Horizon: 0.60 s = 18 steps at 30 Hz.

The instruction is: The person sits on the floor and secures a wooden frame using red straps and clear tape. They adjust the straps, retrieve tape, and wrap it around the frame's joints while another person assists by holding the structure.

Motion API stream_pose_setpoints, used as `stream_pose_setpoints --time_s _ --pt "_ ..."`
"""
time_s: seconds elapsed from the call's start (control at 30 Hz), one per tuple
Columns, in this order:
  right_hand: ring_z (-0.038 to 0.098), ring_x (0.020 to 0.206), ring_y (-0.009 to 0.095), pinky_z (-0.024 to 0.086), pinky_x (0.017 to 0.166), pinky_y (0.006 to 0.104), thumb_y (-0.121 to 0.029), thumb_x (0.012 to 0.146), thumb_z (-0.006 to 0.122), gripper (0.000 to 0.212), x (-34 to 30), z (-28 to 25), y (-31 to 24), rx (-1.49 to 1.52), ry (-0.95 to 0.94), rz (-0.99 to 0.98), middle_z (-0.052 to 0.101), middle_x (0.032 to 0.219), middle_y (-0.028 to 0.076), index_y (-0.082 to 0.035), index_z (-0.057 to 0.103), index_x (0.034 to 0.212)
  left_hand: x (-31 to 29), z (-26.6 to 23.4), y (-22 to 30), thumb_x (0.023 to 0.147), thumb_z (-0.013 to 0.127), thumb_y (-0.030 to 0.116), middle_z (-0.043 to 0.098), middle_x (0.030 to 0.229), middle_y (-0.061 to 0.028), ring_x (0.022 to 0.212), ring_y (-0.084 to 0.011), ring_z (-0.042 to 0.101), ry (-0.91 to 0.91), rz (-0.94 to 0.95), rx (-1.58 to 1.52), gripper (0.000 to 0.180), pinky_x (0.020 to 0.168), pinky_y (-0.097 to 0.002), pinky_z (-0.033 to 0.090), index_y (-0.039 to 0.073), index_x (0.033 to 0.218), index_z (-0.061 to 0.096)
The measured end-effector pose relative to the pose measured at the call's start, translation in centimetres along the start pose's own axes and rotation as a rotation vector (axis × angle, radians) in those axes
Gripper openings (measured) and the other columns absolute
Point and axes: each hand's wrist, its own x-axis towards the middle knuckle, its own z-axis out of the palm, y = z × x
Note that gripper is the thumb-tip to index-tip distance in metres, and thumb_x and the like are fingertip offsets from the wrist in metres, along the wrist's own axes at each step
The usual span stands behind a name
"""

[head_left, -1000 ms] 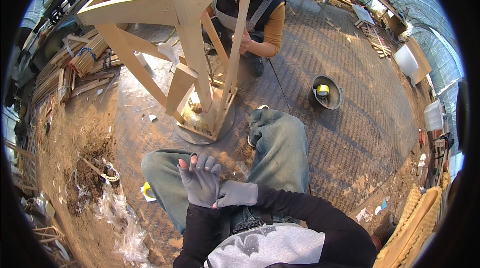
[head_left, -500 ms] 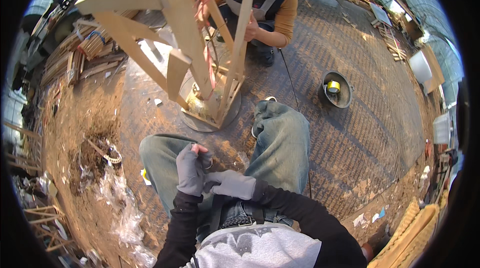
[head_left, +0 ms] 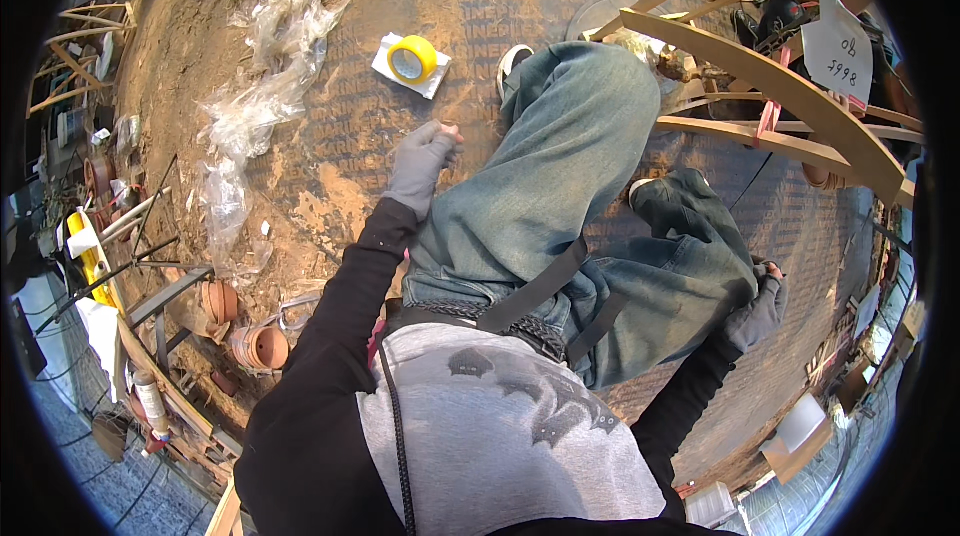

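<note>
Brick floor's dusty; gloved left hand rests loose beside the jeans, right hand empty too. I'd brace steadily.

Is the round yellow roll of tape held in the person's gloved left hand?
No, the tape roll lies on the ground, apart from the left hand.

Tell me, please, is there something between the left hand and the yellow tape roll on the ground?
Nothing visible. The left hand hangs beside the left thigh, and the yellow tape roll lies on a white card beyond it, with only bare ground between them.
</note>
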Motion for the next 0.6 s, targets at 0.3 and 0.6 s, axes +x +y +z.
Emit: stream_pose_setpoints --time_s 0.3,0.6 --pt "0.055 0.1 0.016 0.041 0.09 0.0257 -0.009 0.094 0.046 0.032 -0.3 -0.9 1.7 -0.387 -0.094 -0.011 0.059 0.114 0.01 -0.001 0.05 0.126 17.7 -5.4 -9.2 0.074 0.069 0.034 0.055 0.114 -0.0212 0.103 -0.0381 0.053 0.247 0.325 0.92 0.038 0.088 -0.0427 0.044 0.008 0.101 0.068" --pt "0.058 0.094 0.018 0.042 0.088 0.0274 -0.016 0.09 0.052 0.026 1.5 9.9 -1.2 -0.991 -0.723 -0.455 0.064 0.103 0.011 0.001 0.061 0.107 6.2 -3.6 -5.8 0.085 0.056 0.044 0.064 0.081 -0.016 0.074 -0.0305 0.058 -0.188 -0.234 0.21 0.043 0.07 -0.0359 0.047 0.002 0.092 0.065"
